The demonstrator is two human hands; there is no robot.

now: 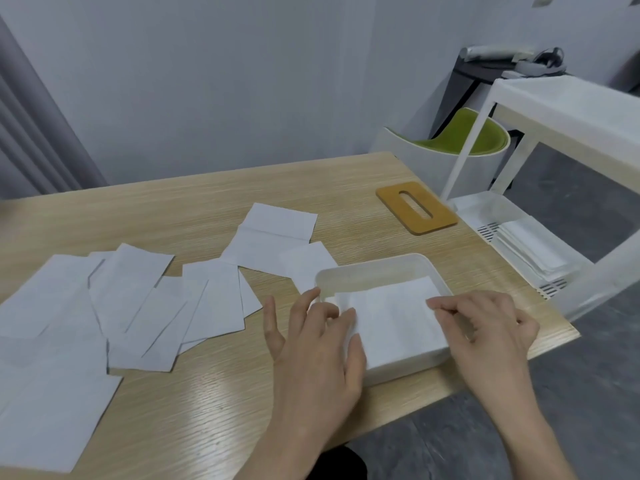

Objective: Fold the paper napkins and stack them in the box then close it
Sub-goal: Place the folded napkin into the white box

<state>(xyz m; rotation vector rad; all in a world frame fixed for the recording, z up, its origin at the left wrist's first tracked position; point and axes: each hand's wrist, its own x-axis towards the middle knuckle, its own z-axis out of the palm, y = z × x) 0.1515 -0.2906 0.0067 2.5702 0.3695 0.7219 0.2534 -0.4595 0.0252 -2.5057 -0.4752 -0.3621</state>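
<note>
White plastic box (377, 268) sat near the right edge of the wooden table (207, 209), and you had both hands on the folded napkin (391, 317) lying inside it. Your left hand (311, 344) was spread flat, fingers straight, pressing its left side. Your right hand (485, 327) curled in, fingertips pinching the right edge. Loose napkins (138, 306) lay scattered to the left, and the brown slotted lid (415, 207) sat behind the box, apart from it.

Soft even light, tabletop glare, warped edges
</note>
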